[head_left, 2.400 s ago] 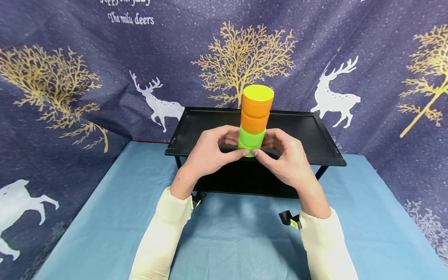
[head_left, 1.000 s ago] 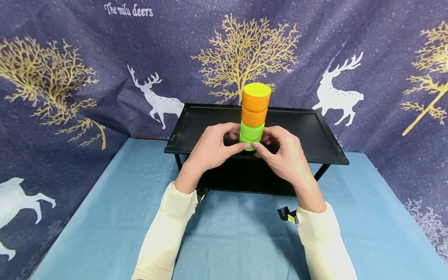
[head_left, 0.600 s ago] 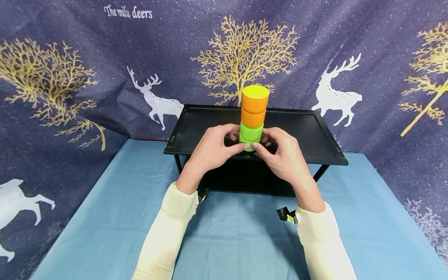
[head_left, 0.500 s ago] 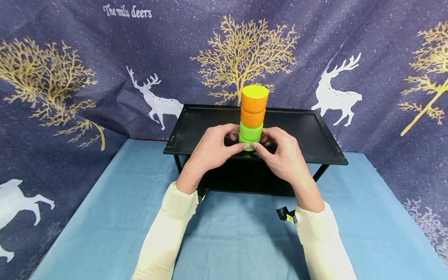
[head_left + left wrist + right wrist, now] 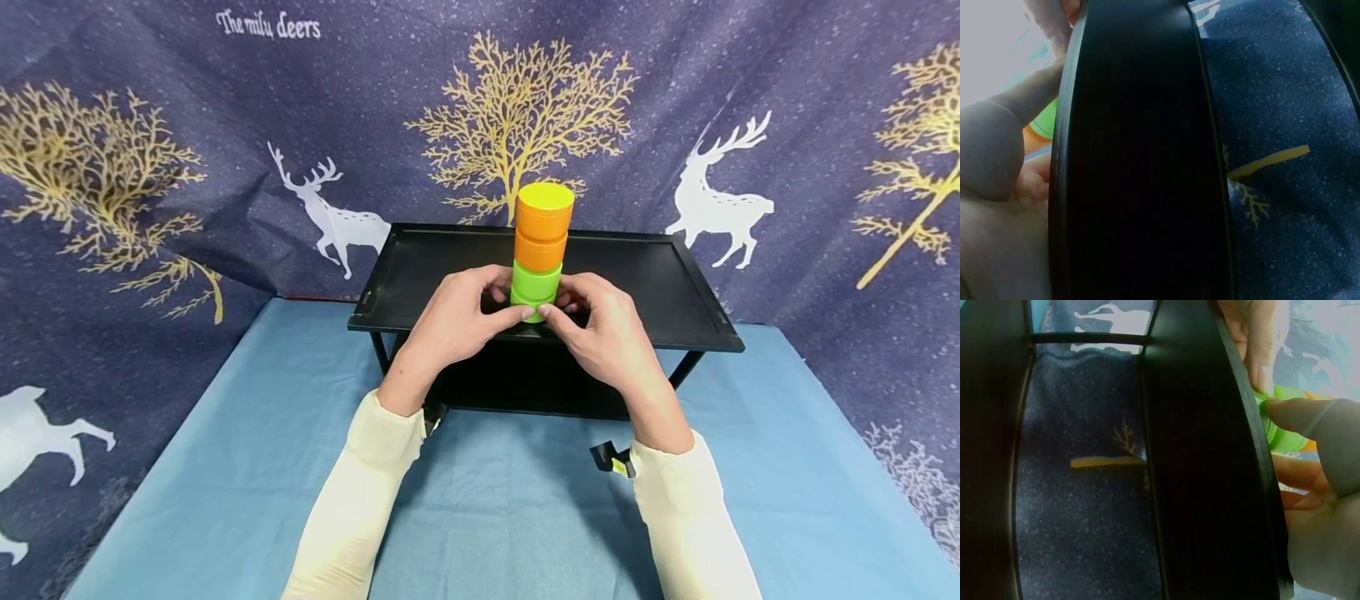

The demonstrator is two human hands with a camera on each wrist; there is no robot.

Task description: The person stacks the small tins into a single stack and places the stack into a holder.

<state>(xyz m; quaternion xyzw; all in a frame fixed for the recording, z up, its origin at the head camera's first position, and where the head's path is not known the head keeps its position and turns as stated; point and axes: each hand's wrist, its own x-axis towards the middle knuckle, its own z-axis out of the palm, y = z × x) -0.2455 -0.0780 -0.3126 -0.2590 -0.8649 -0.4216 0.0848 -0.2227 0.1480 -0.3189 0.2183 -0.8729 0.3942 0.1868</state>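
Note:
A tower of stacked cups, two orange ones [image 5: 543, 235] with a yellow top face above two green cups [image 5: 536, 283], rises upright close over the front edge of the black table [image 5: 630, 283]. My left hand [image 5: 457, 312] grips the lowest green cup from the left, thumb across its front and fingers behind. From the right, my right hand [image 5: 600, 325] holds the same cup, its thumb tip close beside the other thumb. In the right wrist view the green cups [image 5: 1288, 439] show between thumb and fingers. The left wrist view has them mostly hidden behind the tabletop.
The low black table has a lower shelf [image 5: 525, 375] and stands on a blue cloth [image 5: 495, 500]. Behind hangs a dark blue backdrop [image 5: 420, 83] with golden trees and white deer. Black wrist-camera mounts [image 5: 611, 457] jut from the sleeves.
Over the first part of these frames, both hands lowered the cup tower toward the tabletop, and it looks slightly smaller now. During the last second hands and tower have stayed almost still.

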